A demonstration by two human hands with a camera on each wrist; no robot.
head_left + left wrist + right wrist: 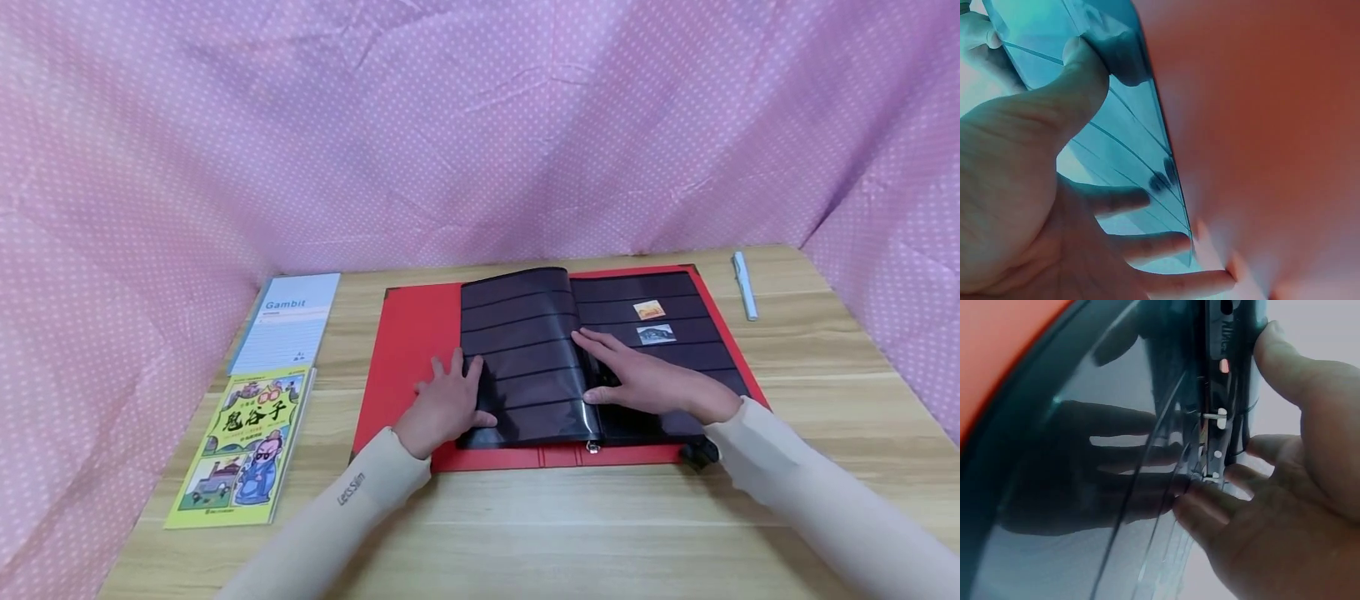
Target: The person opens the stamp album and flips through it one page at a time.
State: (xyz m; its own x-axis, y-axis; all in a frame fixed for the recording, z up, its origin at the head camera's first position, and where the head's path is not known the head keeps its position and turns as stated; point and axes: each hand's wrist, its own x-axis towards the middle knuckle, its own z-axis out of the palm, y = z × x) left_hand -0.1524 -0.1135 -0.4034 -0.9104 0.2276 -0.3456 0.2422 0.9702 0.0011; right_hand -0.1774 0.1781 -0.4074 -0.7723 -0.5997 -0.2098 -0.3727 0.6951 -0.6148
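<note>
On the wooden table (525, 533), a big red album (558, 457) lies open near the back edge, its corners dark-capped. A glossy black page (517, 321) with rows of pockets covers most of its left side, bowing near the metal rings (1213, 416). On the right side sit a grey stamp (656, 334) and, above it, a smaller orange stamp (649, 310). My left hand (446, 406) is spread wide, touching the left page's outer edge. My right hand (648, 382), fingers straight and gripping nothing, rests by the rings. The yellow comic book (243, 450) reads 鬼谷子, the notebook (288, 325) "Gambit", my left sleeve (360, 500) "Let's Slim".
</note>
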